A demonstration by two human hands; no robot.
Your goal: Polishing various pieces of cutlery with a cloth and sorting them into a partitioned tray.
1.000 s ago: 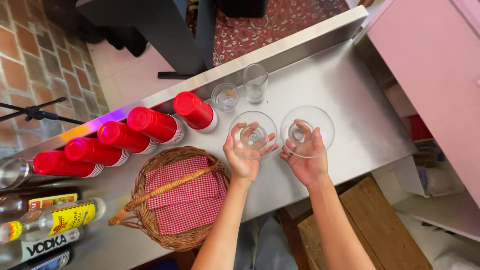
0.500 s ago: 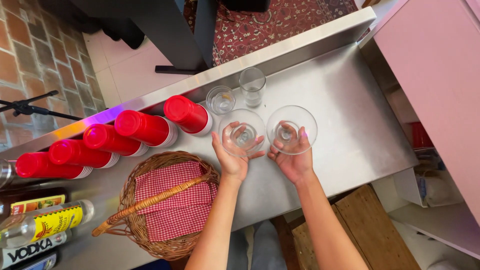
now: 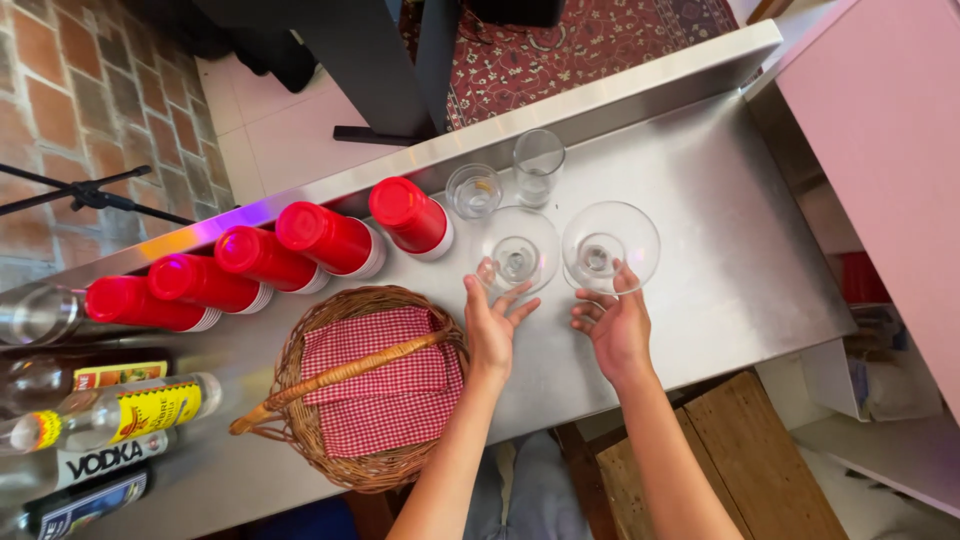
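Both hands have loosened—left hand [image 3: 492, 325] and right hand [image 3: 615, 325] open, fingertips touching two wide glasses [image 3: 516, 250] [image 3: 610, 243].

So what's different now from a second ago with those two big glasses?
Both hands have loosened: the left hand now only touches the near rim of its stemmed glass, and the right hand has slid back from the other stemmed glass, fingertips at its rim. Both glasses stand on the metal counter. The red cups and basket stayed put.
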